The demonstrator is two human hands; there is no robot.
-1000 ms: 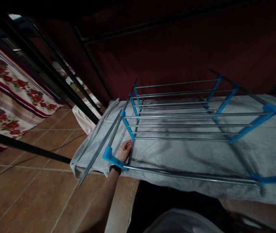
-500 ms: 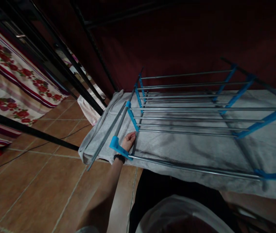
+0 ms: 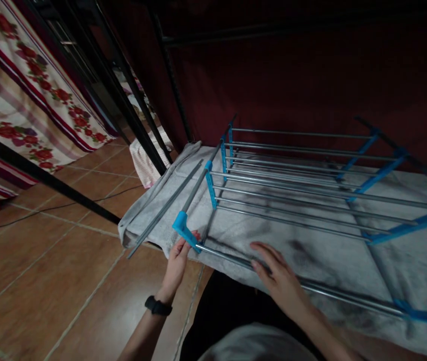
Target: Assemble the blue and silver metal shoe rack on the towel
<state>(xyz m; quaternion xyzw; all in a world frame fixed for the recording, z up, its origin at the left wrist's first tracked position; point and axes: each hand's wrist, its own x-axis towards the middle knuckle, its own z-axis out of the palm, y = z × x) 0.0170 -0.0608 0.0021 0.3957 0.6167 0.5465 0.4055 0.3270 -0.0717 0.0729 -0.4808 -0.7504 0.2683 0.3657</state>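
Note:
A metal rack (image 3: 296, 193) with silvery tubes and blue plastic brackets lies across grey bedding. My left hand (image 3: 179, 250) is at the near left corner, its fingers closed about the lower part of the blue corner bracket (image 3: 184, 229); some fingertips are hidden behind it. Over the near tubes (image 3: 224, 256) is my right hand (image 3: 279, 276), fingers apart and holding nothing; whether it touches the tubes I cannot tell. Left of the rack, loose metal tubes (image 3: 164, 210) lie slanting over the bedding's edge.
The grey blanket (image 3: 258, 230) covers a raised surface against a dark red backdrop (image 3: 292, 85). Black metal posts (image 3: 123, 105) and a floral curtain (image 3: 36, 85) stand left. A cable (image 3: 63, 204) crosses the tiled floor (image 3: 66, 271).
My right hand has come into view over the near tubes. My left hand has drawn back from inside the rack to the corner bracket. The view has shifted.

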